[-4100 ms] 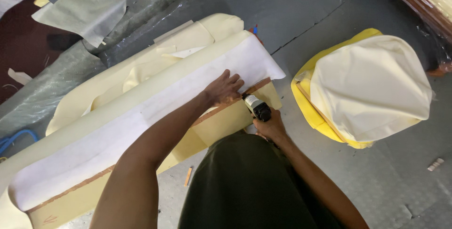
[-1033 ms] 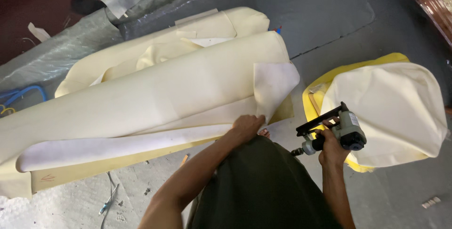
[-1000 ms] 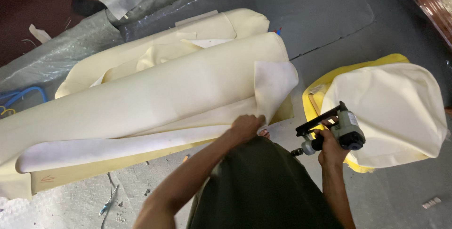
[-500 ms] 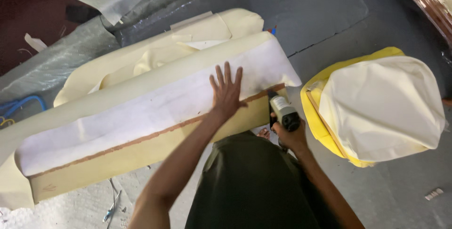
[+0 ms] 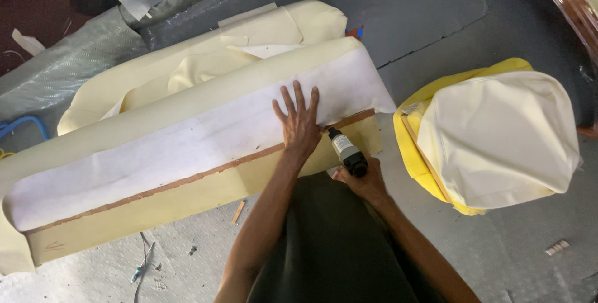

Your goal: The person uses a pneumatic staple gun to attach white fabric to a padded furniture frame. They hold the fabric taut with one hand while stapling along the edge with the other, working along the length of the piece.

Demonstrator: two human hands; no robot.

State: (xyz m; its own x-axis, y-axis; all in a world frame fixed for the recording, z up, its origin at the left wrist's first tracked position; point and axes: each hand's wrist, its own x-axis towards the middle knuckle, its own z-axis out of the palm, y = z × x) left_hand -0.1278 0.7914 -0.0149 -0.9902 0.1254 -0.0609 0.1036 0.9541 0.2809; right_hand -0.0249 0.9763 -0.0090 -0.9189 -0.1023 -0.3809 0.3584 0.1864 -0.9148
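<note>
While splayed on white fabric [image 5: 187,147], left hand [image 5: 300,125].

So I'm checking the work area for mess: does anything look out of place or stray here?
Mostly tidy. A small wood offcut lies loose on the floor by the long cushion, and a thin tool sits near its left end. The left hand lies flat on the white fabric; the right hand grips the stapler.
</note>
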